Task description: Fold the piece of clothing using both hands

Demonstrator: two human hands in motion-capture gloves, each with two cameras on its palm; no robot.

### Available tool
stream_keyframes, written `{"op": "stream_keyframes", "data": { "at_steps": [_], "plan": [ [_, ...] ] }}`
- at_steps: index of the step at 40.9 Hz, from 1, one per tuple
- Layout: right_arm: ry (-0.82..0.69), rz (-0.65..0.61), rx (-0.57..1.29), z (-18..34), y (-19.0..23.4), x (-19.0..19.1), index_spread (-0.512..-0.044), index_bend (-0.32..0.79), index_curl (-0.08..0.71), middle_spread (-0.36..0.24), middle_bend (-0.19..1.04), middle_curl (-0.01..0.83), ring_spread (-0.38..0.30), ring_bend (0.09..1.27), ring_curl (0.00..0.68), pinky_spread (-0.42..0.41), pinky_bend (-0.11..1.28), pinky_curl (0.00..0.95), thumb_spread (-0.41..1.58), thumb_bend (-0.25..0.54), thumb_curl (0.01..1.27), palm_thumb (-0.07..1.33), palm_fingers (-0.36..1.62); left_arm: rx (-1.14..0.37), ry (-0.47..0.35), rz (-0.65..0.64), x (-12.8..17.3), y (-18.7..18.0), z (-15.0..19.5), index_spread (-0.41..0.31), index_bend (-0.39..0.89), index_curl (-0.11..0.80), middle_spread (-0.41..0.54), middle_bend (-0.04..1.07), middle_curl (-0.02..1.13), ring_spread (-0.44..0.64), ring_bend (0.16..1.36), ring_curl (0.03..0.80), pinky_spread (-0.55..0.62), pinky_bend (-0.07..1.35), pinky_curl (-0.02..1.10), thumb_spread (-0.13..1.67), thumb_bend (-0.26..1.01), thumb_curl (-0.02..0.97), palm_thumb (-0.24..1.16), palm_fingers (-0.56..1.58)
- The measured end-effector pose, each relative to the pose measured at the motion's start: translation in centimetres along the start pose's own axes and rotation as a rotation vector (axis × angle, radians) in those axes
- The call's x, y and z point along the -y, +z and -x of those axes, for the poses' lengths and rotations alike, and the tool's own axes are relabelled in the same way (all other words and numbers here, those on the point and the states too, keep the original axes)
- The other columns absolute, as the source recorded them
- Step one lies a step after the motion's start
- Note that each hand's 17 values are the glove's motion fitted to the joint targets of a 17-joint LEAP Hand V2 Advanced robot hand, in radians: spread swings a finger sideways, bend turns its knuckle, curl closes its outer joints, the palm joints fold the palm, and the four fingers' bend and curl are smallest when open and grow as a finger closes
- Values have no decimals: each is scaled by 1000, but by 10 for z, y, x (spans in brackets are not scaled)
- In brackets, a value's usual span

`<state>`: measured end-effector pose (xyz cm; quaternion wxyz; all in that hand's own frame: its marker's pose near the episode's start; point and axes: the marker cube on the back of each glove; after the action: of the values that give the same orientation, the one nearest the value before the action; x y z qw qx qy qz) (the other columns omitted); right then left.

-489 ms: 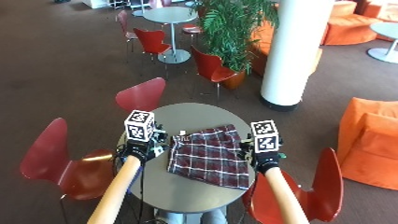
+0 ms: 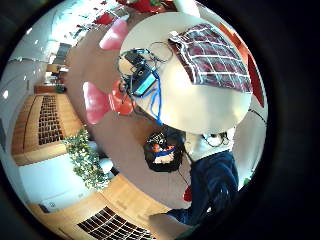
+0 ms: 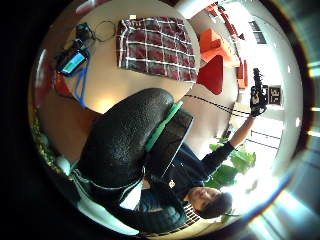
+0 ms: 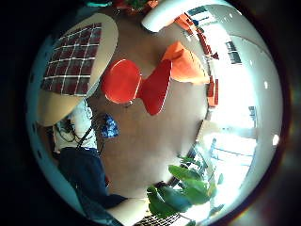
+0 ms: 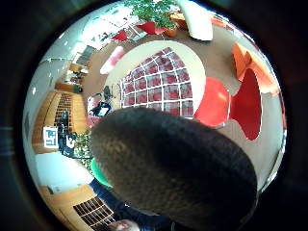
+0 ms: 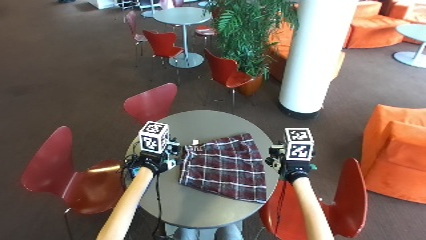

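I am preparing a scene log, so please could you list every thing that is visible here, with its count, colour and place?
plaid garment: one, dark red with white lines, flat on the round table
round table: one, grey, in front of the person
device with cables: one, dark with blue cord, on the table beside the garment
red chairs: three around the table, more at the far table
far table: one, grey
plant: one, green, beside the white pillar
left hand: black glove, raised beside the garment
right hand: black glove, raised beside the garment
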<state>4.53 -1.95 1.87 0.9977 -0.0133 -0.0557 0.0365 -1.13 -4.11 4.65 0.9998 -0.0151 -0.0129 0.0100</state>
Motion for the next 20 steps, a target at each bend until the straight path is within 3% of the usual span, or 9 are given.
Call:
{"op": "stream_keyframes", "data": {
  "at_steps": [8,12,20],
  "plan": [
    [35,9,35,-4,8,19,-377,119,147,-37,206,218,72,425,197,181,559,283,1103,-16,148,9,133,-101,99,-40,33,21,-2,-81,127,143,236,173,150,450,562,179,412,390,220,989,-17,181,32,-94],
    [58,6,85,-6,20,37,-371,106,147,-37,191,230,65,434,209,173,614,306,1125,-12,163,15,142,-185,154,-76,50,31,-10,-111,207,190,194,179,168,419,563,188,394,354,223,1041,32,213,144,10],
    [68,45,97,-3,50,69,-368,109,153,-33,194,257,53,458,230,158,639,327,1151,-15,183,15,136,-141,162,30,89,64,-21,-136,250,261,141,166,189,376,548,193,361,314,237,1081,34,246,240,61]
  ]
}}
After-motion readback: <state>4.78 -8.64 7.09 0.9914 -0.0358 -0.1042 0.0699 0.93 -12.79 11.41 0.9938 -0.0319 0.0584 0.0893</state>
